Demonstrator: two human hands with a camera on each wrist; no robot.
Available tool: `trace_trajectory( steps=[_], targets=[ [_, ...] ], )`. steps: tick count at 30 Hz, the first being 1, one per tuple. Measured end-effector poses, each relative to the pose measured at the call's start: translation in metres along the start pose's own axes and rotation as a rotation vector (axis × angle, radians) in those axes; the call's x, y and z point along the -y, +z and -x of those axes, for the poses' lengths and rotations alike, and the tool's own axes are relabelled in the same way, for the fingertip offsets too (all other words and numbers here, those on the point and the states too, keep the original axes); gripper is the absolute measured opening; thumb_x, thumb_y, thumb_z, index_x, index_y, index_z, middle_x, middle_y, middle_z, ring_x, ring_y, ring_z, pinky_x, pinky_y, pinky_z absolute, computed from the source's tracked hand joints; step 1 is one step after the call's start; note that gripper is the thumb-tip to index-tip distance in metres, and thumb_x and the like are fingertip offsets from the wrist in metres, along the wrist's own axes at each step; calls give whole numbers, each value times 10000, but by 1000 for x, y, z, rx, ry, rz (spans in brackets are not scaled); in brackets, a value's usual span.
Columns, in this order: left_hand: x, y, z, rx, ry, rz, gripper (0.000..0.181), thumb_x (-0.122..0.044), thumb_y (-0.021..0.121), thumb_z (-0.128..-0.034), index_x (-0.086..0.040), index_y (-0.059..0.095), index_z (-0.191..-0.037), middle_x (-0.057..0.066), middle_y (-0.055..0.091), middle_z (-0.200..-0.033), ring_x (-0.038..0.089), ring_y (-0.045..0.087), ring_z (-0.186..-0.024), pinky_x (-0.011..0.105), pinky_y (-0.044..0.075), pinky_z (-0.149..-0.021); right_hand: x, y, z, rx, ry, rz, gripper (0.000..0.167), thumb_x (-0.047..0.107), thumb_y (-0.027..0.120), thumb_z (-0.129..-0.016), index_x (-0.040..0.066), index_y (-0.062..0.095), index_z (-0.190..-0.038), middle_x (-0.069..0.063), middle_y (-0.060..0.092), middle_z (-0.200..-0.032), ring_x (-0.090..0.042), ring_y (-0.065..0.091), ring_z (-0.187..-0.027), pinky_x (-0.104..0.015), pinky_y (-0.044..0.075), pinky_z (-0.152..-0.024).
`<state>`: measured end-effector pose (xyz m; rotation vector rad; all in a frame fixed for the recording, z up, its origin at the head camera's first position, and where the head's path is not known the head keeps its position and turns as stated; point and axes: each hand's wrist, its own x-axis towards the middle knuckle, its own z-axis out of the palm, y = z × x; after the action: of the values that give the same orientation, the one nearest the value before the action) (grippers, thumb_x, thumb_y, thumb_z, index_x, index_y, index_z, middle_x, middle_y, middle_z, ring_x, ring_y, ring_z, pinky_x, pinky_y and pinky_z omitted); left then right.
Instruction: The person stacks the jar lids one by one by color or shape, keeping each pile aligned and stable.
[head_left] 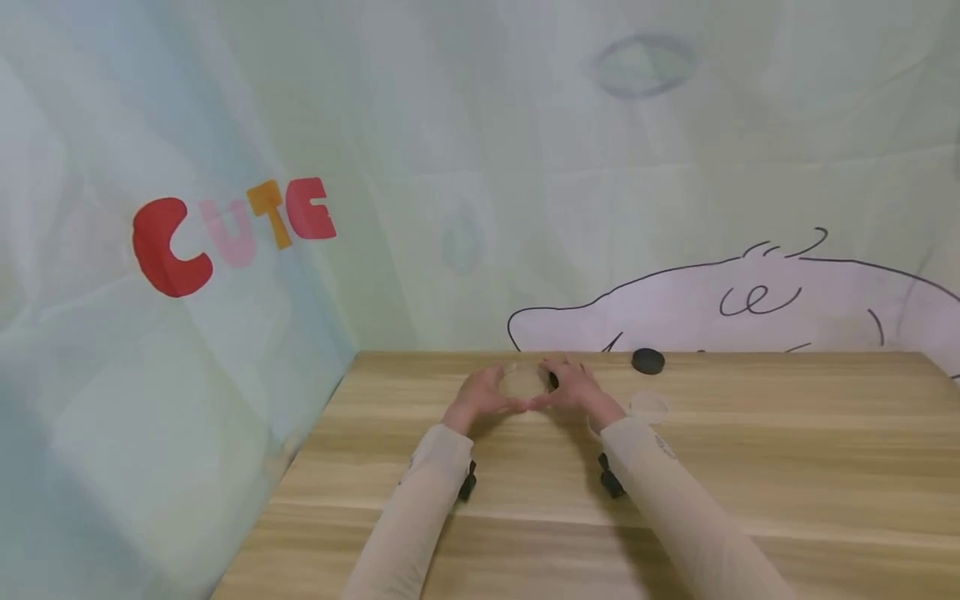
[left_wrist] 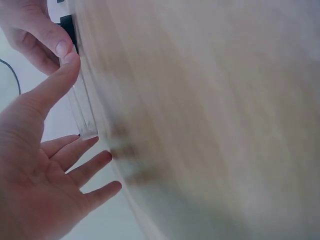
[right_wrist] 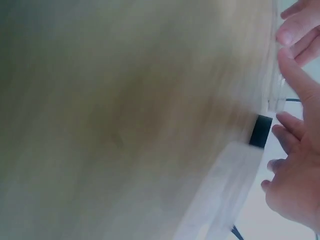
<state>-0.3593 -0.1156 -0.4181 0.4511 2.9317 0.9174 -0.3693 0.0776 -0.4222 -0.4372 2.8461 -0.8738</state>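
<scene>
A clear, shallow round dish (head_left: 522,382) is at the back of the wooden table, between both hands. My left hand (head_left: 483,393) holds its left side, thumb on the near edge and fingers spread along the far side. On the opposite side, my right hand (head_left: 573,387) spans the dish between thumb and fingers. The two thumb tips meet or nearly meet at the near rim. Its clear wall (left_wrist: 86,112) shows edge-on in the left wrist view. A small black piece (right_wrist: 261,131) lies close to the right fingers; its kind is unclear.
A black disc (head_left: 648,361) lies at the table's back edge, right of the hands. Nearer stands a clear round piece (head_left: 648,407); another clear rim (head_left: 593,427) is partly hidden by the right wrist. A printed cloth (head_left: 450,167) hangs behind the wooden table (head_left: 540,550).
</scene>
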Motion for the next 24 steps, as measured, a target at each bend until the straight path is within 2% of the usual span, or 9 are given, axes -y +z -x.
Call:
trace_trajectory(
  steps=[2,6,9,12,14,17,20,24],
  targets=[
    [-2,-1,2,-7,-1,42,847,-334,843,-737,40,465,-1397,232,538,-1398,381,515,-1292,494,405,-1090,0,-2,2,-18,-29,4,814,385,785,-800,89,422,-1465,-208,291,-1579,-466,134,-1479,-639,152,-1170],
    [-10,-6,4,-39,25,67,819,-327,848,-733,25,492,-1381,212,561,-1381,358,531,-1278,476,423,-1076,0,-13,9,-44,-117,16,762,351,762,-829,27,440,-1439,-243,347,-1541,-494,166,-1462,-637,228,-1147],
    [-22,-10,10,-68,64,87,807,-297,854,-724,49,496,-1359,227,567,-1357,368,543,-1246,485,440,-1049,1,-23,21,-44,-155,-26,755,343,747,-842,18,429,-1444,-288,322,-1537,-500,197,-1450,-643,279,-1119],
    [-37,-12,22,-73,83,170,826,-254,872,-703,61,478,-1358,244,535,-1362,395,533,-1222,507,447,-1024,1,-32,39,-42,-180,-77,763,344,745,-843,26,415,-1453,-296,329,-1530,-481,269,-1432,-634,314,-1102],
    [-46,-12,32,-62,93,216,867,-247,881,-693,69,450,-1375,257,497,-1374,421,520,-1217,513,454,-1010,-1,-36,53,-42,-207,-106,757,339,746,-841,13,422,-1442,-272,390,-1505,-456,339,-1408,-612,330,-1102],
    [-56,-7,47,-31,100,241,930,-275,889,-684,64,413,-1408,249,466,-1370,424,527,-1182,486,485,-969,-5,-39,74,-25,-240,-136,753,340,750,-839,-12,429,-1422,-241,482,-1446,-430,426,-1357,-586,359,-1093],
    [-63,0,61,4,119,208,960,-347,889,-672,60,426,-1408,220,485,-1324,380,537,-1140,452,502,-929,-11,-39,92,34,-269,-177,795,336,756,-839,-48,390,-1431,-263,504,-1412,-440,442,-1338,-584,380,-1076],
    [-67,12,78,70,150,178,944,-417,883,-657,32,464,-1373,180,505,-1287,319,518,-1150,426,482,-951,-20,-37,112,126,-305,-215,845,298,788,-814,-86,361,-1433,-293,510,-1350,-448,486,-1256,-575,422,-1035]
  ],
)
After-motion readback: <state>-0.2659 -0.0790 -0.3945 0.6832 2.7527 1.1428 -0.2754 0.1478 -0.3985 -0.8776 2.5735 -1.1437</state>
